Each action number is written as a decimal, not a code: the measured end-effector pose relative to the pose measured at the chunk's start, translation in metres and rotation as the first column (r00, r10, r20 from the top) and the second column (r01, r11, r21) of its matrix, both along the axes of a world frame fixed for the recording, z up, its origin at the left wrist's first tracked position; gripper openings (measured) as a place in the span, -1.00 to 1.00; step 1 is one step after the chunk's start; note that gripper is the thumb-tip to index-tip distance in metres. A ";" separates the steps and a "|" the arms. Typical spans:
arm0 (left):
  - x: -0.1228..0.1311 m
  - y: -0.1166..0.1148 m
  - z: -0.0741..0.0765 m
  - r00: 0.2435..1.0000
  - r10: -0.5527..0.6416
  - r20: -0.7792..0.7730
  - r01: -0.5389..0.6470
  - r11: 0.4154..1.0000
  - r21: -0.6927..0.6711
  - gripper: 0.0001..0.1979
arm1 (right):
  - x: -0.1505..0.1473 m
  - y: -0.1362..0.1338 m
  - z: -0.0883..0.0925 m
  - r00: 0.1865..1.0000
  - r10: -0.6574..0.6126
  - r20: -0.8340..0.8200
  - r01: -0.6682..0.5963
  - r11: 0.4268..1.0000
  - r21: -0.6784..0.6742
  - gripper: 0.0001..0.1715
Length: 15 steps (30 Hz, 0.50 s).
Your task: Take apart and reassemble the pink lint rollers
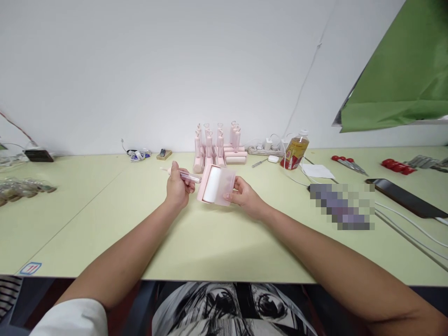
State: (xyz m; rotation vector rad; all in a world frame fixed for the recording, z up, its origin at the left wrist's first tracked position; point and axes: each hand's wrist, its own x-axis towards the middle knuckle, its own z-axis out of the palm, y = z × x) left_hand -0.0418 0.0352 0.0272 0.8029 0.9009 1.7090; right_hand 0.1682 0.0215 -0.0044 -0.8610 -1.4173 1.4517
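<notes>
A pink lint roller [211, 185] is held up over the table, its white roll facing me. Wrapped around its clear-and-pink handle is my left hand [178, 187]. My right hand [244, 197] pinches the edge of a translucent pink flap [226, 186], thumb in front and fingers behind. This flap looks like the roller's cover and lies against the right side of the white roll. Behind, several similar lint rollers [209, 151] stand with handles upward near the wall.
Right of the rollers are a power strip [257, 151], a screwdriver [259, 163] and a drink bottle [295, 150]. Farther right lie a phone [406, 197], cables and red-handled tools [345, 161]. Coiled cables [140, 155] sit back left. A green sheet [399, 70] hangs upper right.
</notes>
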 end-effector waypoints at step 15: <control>0.005 -0.001 -0.006 1.000 0.007 -0.004 -0.007 0.998 -0.055 -0.45 | -0.004 -0.001 -0.007 0.998 0.045 -0.042 -0.046 0.999 -0.021 -0.20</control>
